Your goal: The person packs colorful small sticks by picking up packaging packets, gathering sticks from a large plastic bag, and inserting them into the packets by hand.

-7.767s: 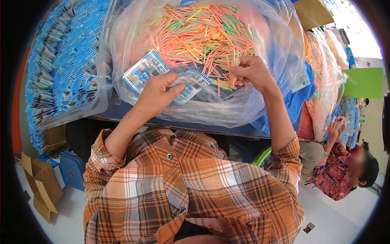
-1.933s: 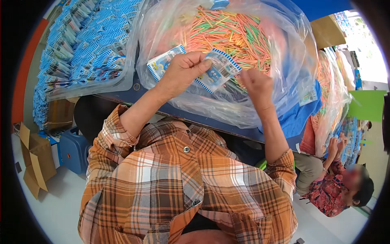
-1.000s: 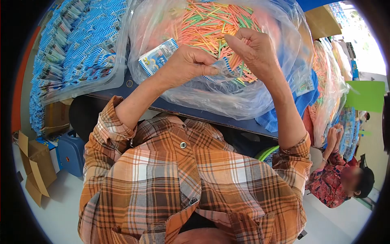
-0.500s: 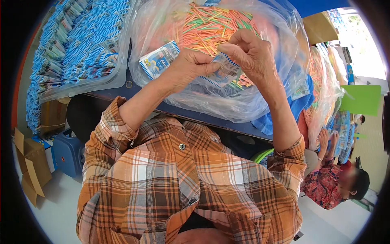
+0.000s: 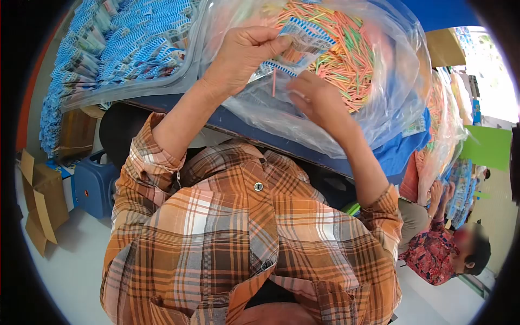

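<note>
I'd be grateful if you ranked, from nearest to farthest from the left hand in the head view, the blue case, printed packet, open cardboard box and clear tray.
From the left hand:
1. Printed packet, held in it
2. Clear tray, on its left
3. Blue case, lower left
4. Open cardboard box, farther left

It is nice and bright here. At the top right, a white patch (image 5: 490, 70) glows so strongly that much of it is washed out. The clear plastic bag (image 5: 398, 76) has pale, shiny streaks. Under the table (image 5: 230, 118) it is dark and hard to see. The checked shirt (image 5: 216, 244) looks sharp, but the right hand (image 5: 322, 105) is a bit fuzzy. Black corners make a round edge, and things near the sides look bent.
</note>
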Motion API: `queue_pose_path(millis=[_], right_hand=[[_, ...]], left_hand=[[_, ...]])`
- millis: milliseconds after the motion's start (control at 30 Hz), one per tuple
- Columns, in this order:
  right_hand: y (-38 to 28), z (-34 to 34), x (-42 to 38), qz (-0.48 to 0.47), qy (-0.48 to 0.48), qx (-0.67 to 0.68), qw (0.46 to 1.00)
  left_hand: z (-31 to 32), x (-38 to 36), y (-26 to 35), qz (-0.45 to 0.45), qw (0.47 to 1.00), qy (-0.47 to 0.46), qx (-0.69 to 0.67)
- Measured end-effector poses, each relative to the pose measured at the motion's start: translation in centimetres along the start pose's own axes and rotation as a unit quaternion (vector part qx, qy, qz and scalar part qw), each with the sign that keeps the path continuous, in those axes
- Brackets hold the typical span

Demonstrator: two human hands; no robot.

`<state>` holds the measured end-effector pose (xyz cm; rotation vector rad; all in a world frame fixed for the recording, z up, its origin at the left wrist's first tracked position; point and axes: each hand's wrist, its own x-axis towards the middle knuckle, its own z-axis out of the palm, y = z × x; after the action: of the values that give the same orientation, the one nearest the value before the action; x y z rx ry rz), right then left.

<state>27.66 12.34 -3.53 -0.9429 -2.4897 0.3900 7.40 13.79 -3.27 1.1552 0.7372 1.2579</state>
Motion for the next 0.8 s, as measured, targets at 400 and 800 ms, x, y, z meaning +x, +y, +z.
queue_pose_path(millis=[400, 800], right_hand=[[1.4, -2.2, -1.2, 0.059, 0.004, 0.120, 0.991], [2.8, -0.9, -5.3, 0.124, -0.128, -0.126, 0.976]], left_hand=[[-0.5, -1.2, -0.8, 0.021, 0.997, 0.002, -0.072], [1.3, -1.8, -1.6, -0.015, 0.999, -0.019, 0.021]])
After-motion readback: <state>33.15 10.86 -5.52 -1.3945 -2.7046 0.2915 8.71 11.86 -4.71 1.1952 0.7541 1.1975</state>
